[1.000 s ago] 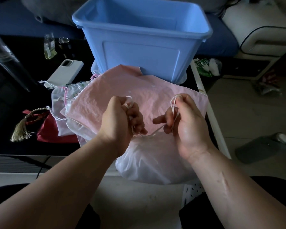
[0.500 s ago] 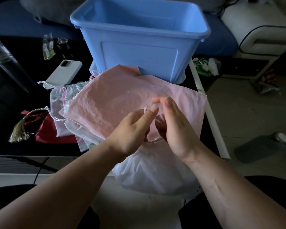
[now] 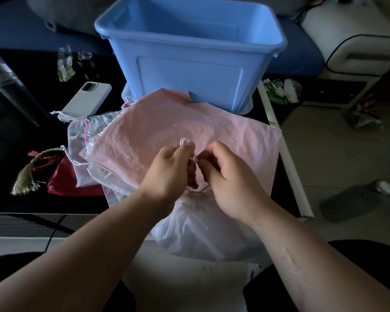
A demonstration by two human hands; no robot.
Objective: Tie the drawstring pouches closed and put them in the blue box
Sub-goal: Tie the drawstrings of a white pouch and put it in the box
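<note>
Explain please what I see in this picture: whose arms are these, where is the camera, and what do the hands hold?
No machine here: a person works with two bare hands. The camera sits on the person's head and looks down, so the arms enter from below. The left hand and right hand each pinch the white cord of a white pouch below them. On the dark table lie a pink pouch, a red pouch, a phone and the blue box.
</note>
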